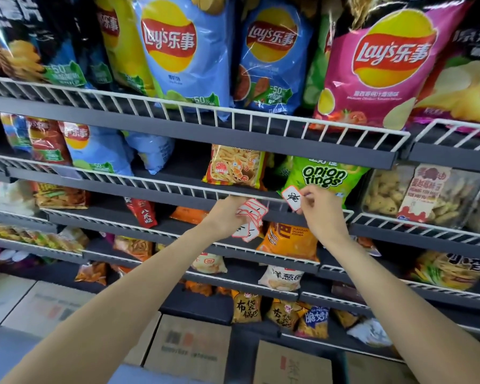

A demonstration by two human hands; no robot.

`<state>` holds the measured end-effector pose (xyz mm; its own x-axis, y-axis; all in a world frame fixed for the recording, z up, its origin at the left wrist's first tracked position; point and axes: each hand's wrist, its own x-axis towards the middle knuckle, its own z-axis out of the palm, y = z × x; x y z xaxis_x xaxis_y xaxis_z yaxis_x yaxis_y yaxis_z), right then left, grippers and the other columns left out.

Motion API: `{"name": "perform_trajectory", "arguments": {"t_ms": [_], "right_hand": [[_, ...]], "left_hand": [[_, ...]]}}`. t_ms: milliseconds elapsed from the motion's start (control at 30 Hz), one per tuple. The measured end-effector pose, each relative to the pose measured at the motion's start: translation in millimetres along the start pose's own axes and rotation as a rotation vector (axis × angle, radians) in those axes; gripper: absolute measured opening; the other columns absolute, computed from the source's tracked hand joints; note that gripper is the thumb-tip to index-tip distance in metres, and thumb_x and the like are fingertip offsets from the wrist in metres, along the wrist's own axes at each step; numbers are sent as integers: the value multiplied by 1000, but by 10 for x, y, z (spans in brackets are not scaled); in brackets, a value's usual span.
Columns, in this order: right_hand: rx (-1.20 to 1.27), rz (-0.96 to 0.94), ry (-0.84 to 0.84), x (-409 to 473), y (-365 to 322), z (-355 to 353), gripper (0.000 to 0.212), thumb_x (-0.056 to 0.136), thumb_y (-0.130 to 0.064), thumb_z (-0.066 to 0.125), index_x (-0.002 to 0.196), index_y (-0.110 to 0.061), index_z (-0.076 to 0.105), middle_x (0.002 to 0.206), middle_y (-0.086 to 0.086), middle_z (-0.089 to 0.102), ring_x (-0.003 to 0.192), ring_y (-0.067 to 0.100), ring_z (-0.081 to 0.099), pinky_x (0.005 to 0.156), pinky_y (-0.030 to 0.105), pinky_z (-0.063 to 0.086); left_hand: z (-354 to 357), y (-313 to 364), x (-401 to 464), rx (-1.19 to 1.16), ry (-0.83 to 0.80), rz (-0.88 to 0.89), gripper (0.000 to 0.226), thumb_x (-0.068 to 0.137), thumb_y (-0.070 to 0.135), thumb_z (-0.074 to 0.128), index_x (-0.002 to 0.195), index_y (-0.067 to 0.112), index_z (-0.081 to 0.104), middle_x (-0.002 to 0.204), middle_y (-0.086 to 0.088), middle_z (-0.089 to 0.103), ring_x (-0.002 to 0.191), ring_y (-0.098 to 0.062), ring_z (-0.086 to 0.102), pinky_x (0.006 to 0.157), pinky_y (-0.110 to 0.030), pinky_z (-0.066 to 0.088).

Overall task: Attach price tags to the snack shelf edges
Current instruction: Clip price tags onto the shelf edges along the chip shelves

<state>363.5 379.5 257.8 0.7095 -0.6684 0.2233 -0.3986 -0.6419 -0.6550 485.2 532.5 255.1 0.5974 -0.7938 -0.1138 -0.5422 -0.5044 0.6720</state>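
My left hand (224,217) grips a fanned stack of white price tags (249,220) with red borders, held in front of the second shelf's dark edge strip (161,196). My right hand (323,210) pinches a single price tag (292,198) with black handwriting, holding it tilted just above the white wire rail (178,182) and below a green onion rings bag (323,174). The two hands are close together, about a tag's width apart.
Large Lay's chip bags (178,51) fill the top shelf behind its wire rail and dark edge strip (205,128). Smaller snack packs sit on the lower shelves. Cardboard boxes (189,345) stand on the floor below. A clear bag of biscuits (416,195) is to the right.
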Motion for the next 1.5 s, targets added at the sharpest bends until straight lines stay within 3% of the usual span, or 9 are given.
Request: {"name": "perform_trajectory", "arguments": {"t_ms": [133,300,633,767,933,1033,1100,1300,1500], "right_hand": [[-59,-62,8,24,23,64,20,91,0,50,103,-5,64,84,14,70,74,23,67,72,37,55],[-112,-120,0,42,17,74,19,90,0,48,97,-6,65,81,15,70,72,26,66,68,40,54],[-183,-164,-23,75,23,37,25,93,-3,48,110,-9,66,88,14,71,64,21,62,63,36,53],[-220,-217,-21,81,57,52,26,93,-6,50,111,-12,67,89,12,72,67,21,64,63,34,53],[-427,-313,-4,128,83,144,15,92,-13,55,104,-18,61,83,6,71,75,26,67,60,37,55],[-583,-408,38,161,45,189,14,87,-8,61,97,-17,60,76,5,68,69,25,64,49,28,46],[-642,-467,79,180,22,199,15,80,-5,68,90,-15,62,69,4,66,66,23,62,44,23,36],[-661,-475,53,182,66,279,13,73,-4,75,80,-13,69,80,4,62,79,22,59,45,20,33],[-635,-406,58,154,137,368,16,81,-8,68,95,-16,67,89,4,63,88,23,59,50,28,44]], "left_hand": [[85,80,66,3,-43,70,11,89,9,55,97,1,58,86,-16,63,70,-22,52,59,-29,33],[169,48,114,-60,14,55,15,88,11,57,94,-3,59,91,-18,66,82,-30,62,73,-39,48],[286,76,97,-129,56,68,4,90,17,58,89,15,55,80,1,59,67,-10,53,58,-18,37],[302,6,44,-75,39,90,35,91,18,57,123,5,55,90,-14,66,62,-17,55,57,-17,38],[275,-62,-1,9,-31,122,53,91,9,55,142,13,37,63,8,54,40,-4,41,47,-13,34],[239,-68,10,103,-64,141,56,92,12,55,143,15,34,103,0,68,66,-3,50,67,-20,46],[213,-69,15,149,-89,142,57,92,13,55,144,14,33,134,-6,56,80,-9,51,74,-18,40],[201,-60,34,158,-100,133,57,93,14,54,145,13,31,95,-3,66,59,-9,48,60,-16,39],[207,-86,63,165,-123,120,59,92,16,55,146,13,29,133,-11,55,119,-26,52,98,-30,37]]}}
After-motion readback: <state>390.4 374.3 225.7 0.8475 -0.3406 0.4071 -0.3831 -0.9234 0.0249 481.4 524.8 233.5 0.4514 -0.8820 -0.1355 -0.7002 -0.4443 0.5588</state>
